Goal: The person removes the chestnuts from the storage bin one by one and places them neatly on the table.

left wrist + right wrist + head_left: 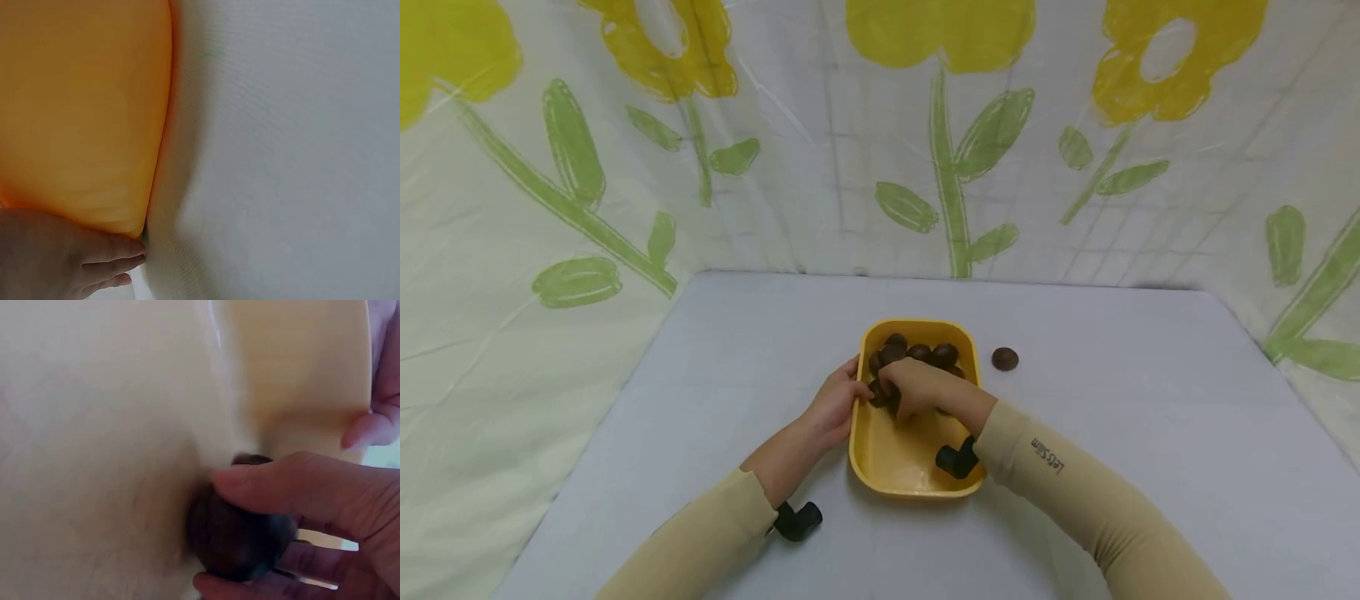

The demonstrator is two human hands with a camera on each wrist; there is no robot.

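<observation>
A deep yellow plastic tray [895,467] with rounded corners stands on the table, several dark brown, chestnut-like balls [945,356] gathered in its far half. My left hand [831,408] grips the tray's left wall, thumb hooked over the rim; the left wrist view shows its fingers low against the outer side. Inside the tray is my right hand [917,387], reaching over the right rim. In the right wrist view, its thumb and fingers pinch one dark brown ball [234,537] close over the tray floor. Another peeks out behind the thumb.
One more dark brown ball [1005,359] lies on the white tabletop [1120,400], right of the tray's far end. A white curtain [790,192] with yellow flowers hangs behind the table. Black wrist cameras [800,521] sit on both wrists, the right one over the tray.
</observation>
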